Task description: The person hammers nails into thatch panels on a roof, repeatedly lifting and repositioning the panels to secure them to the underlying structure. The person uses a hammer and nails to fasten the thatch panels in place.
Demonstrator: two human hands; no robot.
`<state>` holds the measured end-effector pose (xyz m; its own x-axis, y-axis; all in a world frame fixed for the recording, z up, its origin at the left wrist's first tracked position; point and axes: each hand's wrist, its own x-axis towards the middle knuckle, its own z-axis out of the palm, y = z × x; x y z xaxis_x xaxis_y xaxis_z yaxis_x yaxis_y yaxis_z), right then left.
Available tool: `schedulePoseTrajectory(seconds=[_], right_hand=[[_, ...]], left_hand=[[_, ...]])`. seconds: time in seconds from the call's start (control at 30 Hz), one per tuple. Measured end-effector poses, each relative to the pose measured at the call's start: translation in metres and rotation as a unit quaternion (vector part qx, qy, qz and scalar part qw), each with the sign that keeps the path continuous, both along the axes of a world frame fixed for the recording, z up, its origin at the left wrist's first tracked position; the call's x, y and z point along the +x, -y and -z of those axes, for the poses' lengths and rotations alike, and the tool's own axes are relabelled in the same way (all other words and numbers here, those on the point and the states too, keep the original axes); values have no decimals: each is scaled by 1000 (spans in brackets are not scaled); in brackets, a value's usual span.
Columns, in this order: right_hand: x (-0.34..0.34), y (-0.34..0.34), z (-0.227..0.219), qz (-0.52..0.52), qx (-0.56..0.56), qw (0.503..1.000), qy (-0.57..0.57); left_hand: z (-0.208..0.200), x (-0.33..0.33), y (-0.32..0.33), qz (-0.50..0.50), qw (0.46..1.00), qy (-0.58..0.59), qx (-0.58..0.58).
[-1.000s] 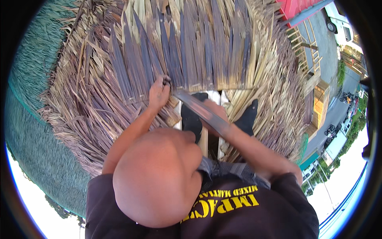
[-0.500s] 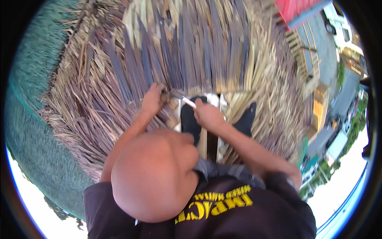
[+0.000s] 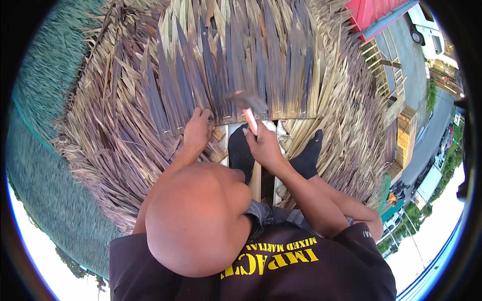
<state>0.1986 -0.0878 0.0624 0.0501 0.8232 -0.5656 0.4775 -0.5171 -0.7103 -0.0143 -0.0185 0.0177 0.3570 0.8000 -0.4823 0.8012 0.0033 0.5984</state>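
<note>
My right hand [image 3: 264,146] is closed around the pale handle of a hammer [image 3: 250,122]. The hammer's head is smeared by motion and hangs over the lower edge of a palm-leaf thatch panel [image 3: 246,75]. To the left, my left hand [image 3: 197,129] rests at that same edge with its fingers curled together; anything between the fingertips is hidden. Long dark and tan leaf strips run up from the edge, with small pale stitches along it. Below the edge, between my hands, white-covered framing shows.
My feet in dark socks [image 3: 242,153] stand at the gap by a wooden batten [image 3: 256,181]. Dry thatch [image 3: 115,135] slopes away on both sides. Green-grey thatch [image 3: 45,165] lies far left. A red roof [image 3: 374,15], wooden railings [image 3: 394,65] and parked vehicles [image 3: 427,30] are at the right.
The hammer has come away from beside my left hand, its head moving up and to the right. My right hand has shifted slightly right. My left hand stays at the thatch edge.
</note>
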Motion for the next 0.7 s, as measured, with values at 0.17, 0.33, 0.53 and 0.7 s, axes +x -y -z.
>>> schedulePoseTrajectory(seconds=[0.17, 0.33, 0.53, 0.7], right_hand=[[-4, -24, -6, 294, -217, 882, -299], [-9, -24, 6, 346, -318, 780, -414], [-9, -10, 15, 370, -315, 760, -432], [3, 2, 20, 128, -222, 963, -79]], left_hand=[[-22, 28, 13, 9, 971, 237, 22], [-28, 22, 14, -3, 956, 287, 65], [-21, 6, 21, -95, 962, 249, -52], [8, 6, 15, -147, 979, 142, -13]])
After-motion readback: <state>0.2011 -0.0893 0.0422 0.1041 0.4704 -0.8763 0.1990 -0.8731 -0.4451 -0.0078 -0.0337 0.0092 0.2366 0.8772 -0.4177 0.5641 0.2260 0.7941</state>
